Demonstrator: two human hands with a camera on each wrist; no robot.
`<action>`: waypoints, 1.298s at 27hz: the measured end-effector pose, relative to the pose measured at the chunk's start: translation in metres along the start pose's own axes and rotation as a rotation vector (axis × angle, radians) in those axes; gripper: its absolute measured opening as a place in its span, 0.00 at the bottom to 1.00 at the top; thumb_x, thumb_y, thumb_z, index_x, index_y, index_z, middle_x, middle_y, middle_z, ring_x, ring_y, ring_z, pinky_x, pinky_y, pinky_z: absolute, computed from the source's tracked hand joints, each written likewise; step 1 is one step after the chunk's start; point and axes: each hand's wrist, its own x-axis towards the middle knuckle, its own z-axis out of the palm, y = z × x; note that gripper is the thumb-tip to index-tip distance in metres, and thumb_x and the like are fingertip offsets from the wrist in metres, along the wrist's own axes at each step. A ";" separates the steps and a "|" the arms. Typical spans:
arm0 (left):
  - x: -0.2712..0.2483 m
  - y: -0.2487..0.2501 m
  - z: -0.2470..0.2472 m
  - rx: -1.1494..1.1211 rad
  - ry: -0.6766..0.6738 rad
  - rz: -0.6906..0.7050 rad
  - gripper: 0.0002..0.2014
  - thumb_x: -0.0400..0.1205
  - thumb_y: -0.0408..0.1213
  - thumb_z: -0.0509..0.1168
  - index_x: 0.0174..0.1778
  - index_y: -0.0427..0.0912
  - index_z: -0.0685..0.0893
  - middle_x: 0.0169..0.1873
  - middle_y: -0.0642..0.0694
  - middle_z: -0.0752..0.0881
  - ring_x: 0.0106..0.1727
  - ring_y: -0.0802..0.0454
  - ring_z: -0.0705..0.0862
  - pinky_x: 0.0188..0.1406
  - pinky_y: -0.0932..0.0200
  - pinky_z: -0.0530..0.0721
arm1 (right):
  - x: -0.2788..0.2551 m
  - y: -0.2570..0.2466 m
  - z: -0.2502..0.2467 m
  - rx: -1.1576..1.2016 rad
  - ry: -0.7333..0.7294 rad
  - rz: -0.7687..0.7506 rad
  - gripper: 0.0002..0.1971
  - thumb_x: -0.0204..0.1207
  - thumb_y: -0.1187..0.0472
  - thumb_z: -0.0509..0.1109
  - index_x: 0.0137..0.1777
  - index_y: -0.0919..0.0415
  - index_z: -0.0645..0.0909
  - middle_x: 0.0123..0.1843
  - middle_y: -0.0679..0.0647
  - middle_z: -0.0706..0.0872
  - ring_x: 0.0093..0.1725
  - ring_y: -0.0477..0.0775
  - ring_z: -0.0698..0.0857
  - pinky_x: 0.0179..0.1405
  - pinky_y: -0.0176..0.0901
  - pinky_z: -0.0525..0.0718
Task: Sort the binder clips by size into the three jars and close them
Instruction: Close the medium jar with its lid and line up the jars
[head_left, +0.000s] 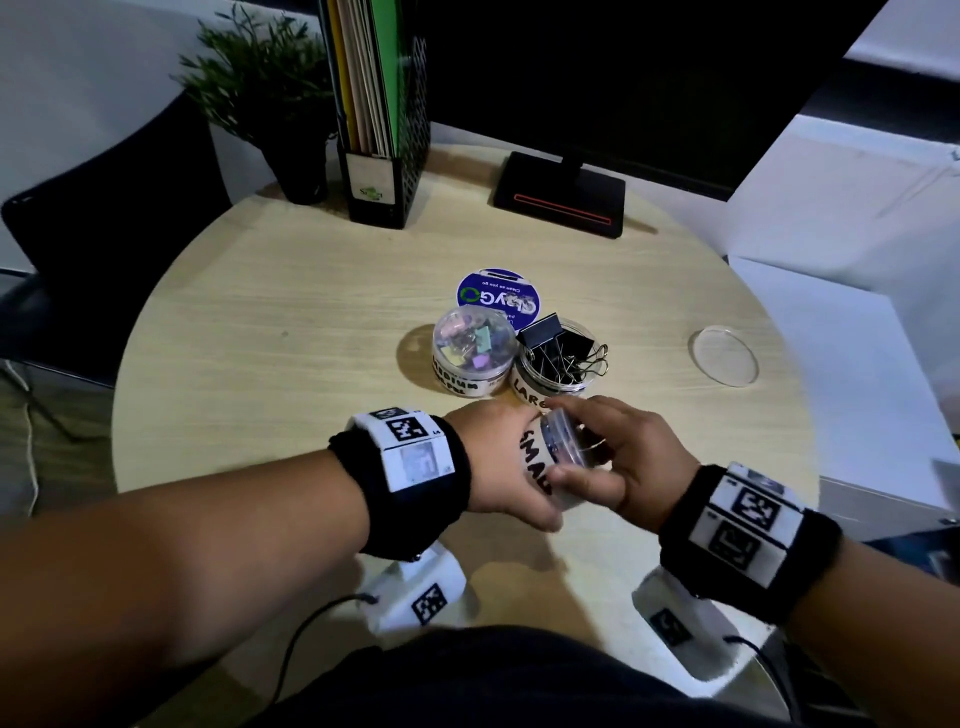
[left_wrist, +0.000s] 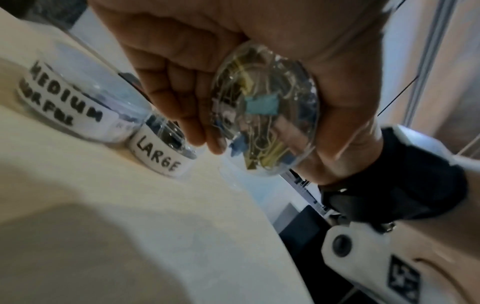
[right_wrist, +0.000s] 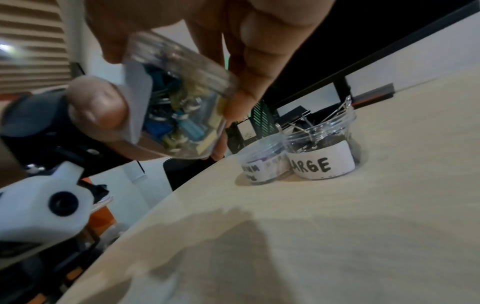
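Both hands hold the small jar (head_left: 537, 467) tilted above the table's near side. My left hand (head_left: 493, 457) wraps its labelled body. My right hand (head_left: 613, 457) grips the clear lid (head_left: 563, 441) that sits on its mouth. Small coloured clips show through the small jar's base (left_wrist: 265, 111) and through its wall (right_wrist: 182, 115). Behind the hands stands the medium jar (head_left: 470, 348) with a lid on and pastel clips inside. Touching it on the right, the large jar (head_left: 561, 364) is open, with black clips sticking out above its rim.
A loose clear lid (head_left: 723, 355) lies on the round wooden table (head_left: 291, 322) at the right. A blue round sticker (head_left: 496, 293) lies behind the jars. A monitor stand (head_left: 561, 195), a file holder (head_left: 382, 171) and a potted plant (head_left: 291, 156) line the far edge.
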 end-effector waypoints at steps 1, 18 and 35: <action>0.001 0.000 0.000 -0.004 0.028 -0.010 0.29 0.57 0.54 0.79 0.50 0.55 0.76 0.45 0.53 0.85 0.46 0.51 0.83 0.48 0.56 0.84 | 0.003 0.000 -0.001 -0.033 -0.010 0.048 0.46 0.58 0.25 0.63 0.69 0.59 0.77 0.50 0.46 0.81 0.46 0.45 0.82 0.44 0.19 0.74; -0.001 -0.003 -0.017 -0.323 -0.328 0.064 0.26 0.59 0.29 0.82 0.52 0.37 0.84 0.42 0.44 0.87 0.43 0.54 0.85 0.44 0.61 0.84 | -0.001 -0.005 -0.008 -0.254 -0.097 -0.424 0.33 0.77 0.31 0.48 0.68 0.59 0.65 0.47 0.62 0.82 0.36 0.56 0.82 0.35 0.37 0.80; 0.015 -0.026 0.017 0.254 0.140 -0.162 0.41 0.56 0.58 0.76 0.64 0.50 0.72 0.53 0.50 0.83 0.52 0.48 0.82 0.49 0.56 0.82 | 0.023 0.010 0.036 -0.092 -0.078 0.257 0.41 0.60 0.26 0.47 0.67 0.50 0.71 0.45 0.56 0.88 0.48 0.60 0.86 0.42 0.39 0.73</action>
